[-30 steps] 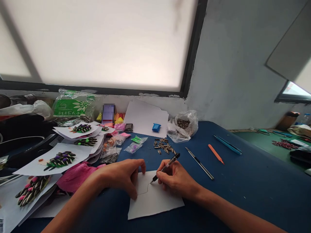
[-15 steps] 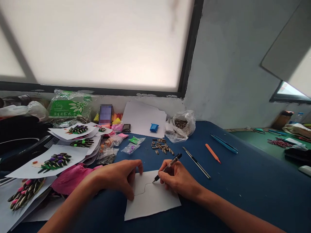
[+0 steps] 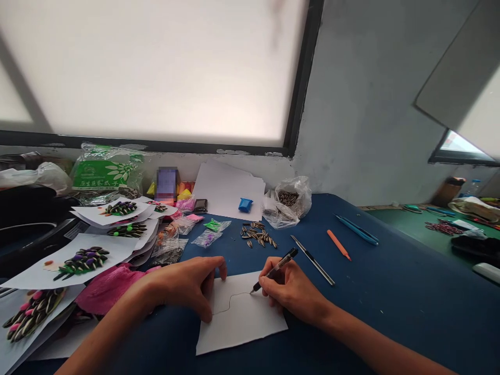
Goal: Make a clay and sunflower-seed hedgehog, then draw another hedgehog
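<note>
A black pen (image 3: 276, 269) is pinched in my right hand (image 3: 291, 286), its tip on a white sheet of paper (image 3: 242, 329). A thin wavy line (image 3: 229, 304) runs across the sheet from its left edge to the pen tip. My left hand (image 3: 190, 286) is open, thumb and fingers apart, with the fingertips resting on the paper's left edge. Beyond the sheet lies a loose group of striped sunflower seeds (image 3: 258, 235). To the right of the pen are a slim metal craft knife (image 3: 313, 261) and an orange marker (image 3: 338, 245).
White sheets bearing seed-and-clay figures (image 3: 86, 262) are stacked at left, over pink material (image 3: 111, 289). Farther back stand a green seed bag (image 3: 103, 174), small clay packets (image 3: 211, 232), a blue packet (image 3: 245, 204) and a plastic bag of seeds (image 3: 291, 200). Blue tweezers (image 3: 356, 229) lie at right.
The pen tip has moved slightly right across the paper, lengthening the drawn line. My left hand keeps its place on the sheet's edge. The whole view has shifted a little.
</note>
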A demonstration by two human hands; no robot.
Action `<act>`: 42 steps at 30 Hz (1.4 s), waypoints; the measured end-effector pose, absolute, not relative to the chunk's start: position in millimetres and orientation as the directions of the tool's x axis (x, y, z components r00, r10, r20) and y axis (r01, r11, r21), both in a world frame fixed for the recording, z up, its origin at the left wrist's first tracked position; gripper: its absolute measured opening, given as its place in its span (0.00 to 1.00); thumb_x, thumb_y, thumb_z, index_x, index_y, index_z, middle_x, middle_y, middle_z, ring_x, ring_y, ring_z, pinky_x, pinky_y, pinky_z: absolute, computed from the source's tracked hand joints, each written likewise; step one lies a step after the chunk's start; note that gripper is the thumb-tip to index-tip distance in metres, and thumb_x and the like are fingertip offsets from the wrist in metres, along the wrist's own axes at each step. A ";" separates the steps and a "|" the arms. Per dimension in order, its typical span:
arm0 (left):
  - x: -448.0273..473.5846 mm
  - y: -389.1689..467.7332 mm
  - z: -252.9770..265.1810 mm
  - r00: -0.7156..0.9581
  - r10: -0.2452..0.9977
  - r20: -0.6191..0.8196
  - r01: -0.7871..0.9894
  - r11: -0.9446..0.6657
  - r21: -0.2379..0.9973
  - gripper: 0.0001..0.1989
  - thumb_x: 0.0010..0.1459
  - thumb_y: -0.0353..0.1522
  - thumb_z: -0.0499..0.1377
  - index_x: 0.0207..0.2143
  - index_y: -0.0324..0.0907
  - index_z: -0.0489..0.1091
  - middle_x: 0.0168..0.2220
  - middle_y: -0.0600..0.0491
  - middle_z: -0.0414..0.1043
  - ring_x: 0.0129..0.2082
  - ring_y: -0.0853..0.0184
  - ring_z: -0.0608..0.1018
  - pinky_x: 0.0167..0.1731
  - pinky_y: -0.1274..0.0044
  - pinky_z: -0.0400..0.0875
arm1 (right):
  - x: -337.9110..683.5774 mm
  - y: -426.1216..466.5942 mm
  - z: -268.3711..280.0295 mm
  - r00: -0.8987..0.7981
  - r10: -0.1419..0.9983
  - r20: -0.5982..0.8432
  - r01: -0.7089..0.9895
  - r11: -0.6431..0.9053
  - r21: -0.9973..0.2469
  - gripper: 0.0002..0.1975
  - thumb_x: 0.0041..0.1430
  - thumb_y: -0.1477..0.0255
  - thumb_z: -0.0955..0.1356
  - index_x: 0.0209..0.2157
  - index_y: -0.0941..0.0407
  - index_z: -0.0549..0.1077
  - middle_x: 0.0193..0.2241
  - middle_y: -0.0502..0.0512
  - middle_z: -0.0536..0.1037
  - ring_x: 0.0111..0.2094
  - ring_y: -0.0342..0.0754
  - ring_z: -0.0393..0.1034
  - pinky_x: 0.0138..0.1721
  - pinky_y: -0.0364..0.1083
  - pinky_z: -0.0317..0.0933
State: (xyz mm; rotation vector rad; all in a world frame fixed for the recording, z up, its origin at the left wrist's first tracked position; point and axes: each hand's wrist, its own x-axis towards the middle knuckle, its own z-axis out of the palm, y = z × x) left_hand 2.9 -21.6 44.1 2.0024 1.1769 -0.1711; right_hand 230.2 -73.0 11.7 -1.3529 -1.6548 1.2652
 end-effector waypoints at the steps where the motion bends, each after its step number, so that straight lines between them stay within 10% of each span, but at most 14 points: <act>1: 2.7 -21.4 43.9 0.560 0.680 -0.473 0.786 -0.257 0.562 0.28 0.35 0.32 0.67 0.42 0.46 0.64 0.26 0.62 0.64 0.27 0.67 0.70 0.23 0.79 0.60 | 231.0 -73.5 11.9 -0.262 0.961 -0.087 0.339 0.007 -0.941 0.07 0.54 0.69 0.66 0.27 0.56 0.64 0.21 0.46 0.69 0.20 0.41 0.66 0.17 0.38 0.60; 42: 2.6 -22.1 45.1 0.561 0.675 -0.479 0.788 -0.259 0.558 0.27 0.36 0.33 0.66 0.42 0.46 0.63 0.27 0.62 0.64 0.28 0.67 0.70 0.23 0.79 0.60 | 232.8 -80.9 12.9 -0.269 0.962 -0.042 0.355 0.058 -0.933 0.07 0.55 0.67 0.66 0.28 0.56 0.66 0.21 0.46 0.67 0.20 0.40 0.61 0.18 0.38 0.58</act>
